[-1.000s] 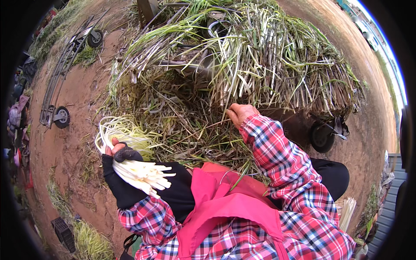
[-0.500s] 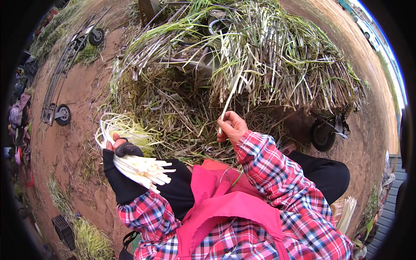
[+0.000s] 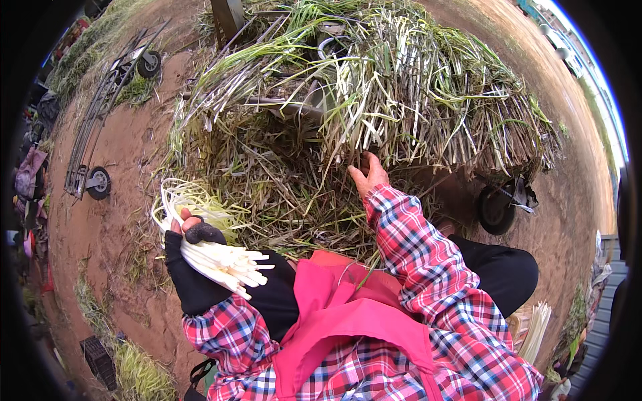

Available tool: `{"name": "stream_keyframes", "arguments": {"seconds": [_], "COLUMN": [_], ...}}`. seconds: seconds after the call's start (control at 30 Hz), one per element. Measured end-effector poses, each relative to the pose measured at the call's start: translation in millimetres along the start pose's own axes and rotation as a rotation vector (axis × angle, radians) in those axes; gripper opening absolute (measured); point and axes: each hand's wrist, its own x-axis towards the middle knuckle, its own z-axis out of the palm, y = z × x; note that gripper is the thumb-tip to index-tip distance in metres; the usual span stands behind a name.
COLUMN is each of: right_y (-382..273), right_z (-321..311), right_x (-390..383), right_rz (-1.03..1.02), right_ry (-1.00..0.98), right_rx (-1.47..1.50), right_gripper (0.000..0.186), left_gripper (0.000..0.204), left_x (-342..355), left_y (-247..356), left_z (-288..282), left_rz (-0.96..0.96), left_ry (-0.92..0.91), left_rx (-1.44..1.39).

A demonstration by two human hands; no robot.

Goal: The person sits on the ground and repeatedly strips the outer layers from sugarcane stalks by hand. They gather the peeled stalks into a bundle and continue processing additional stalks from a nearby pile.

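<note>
A bundle of long, peeled white stalks [image 3: 224,262] lies in my left hand [image 3: 194,230], which wears a black fingerless glove and is closed round it. Its cut ends point toward my lap, while thin yellowish tops curl beyond my fingers. My bare right hand [image 3: 368,175] reaches up to the lower edge of a large heap of unpeeled green and brown stalks [image 3: 435,100]. Thumb and forefinger are apart there, with no stalk visible between them; the other fingertips are partly hidden against the heap.
Loose dry leaves and peelings [image 3: 287,194] pile up before my knees. A wheel [image 3: 496,208] shows under the heap's right side. A metal cart frame [image 3: 100,120] rests on the bare soil at the left. More pale stalks [image 3: 536,332] stand by my right side, and a dark crate [image 3: 98,361] sits lower left.
My right hand has moved up to the heap's edge, and the single pale stalk it held is no longer in it. My left hand keeps its bundle, almost unmoved.
</note>
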Motion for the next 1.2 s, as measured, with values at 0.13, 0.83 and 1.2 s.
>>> {"name": "stream_keyframes", "arguments": {"seconds": [0.13, 0.83, 1.2], "right_y": [-1, -81, 3], "right_z": [23, -20, 65], "right_x": [13, -104, -56], "right_rz": [0.336, 0.695, 0.453], "right_ry": [-0.225, -1.125, -0.385], "right_rx": [0.461, 1.229, 0.379], "right_gripper": [0.034, 0.028, 0.037], "left_gripper": [0.022, 0.023, 0.025], "left_x": [-1, -8, -4], "left_y": [-2, -12, -17], "left_z": [3, 2, 3], "left_rz": [0.021, -0.002, -0.027], "left_ry": [0.04, 0.004, -0.009], "left_rx": [0.019, 0.104, 0.137]}}
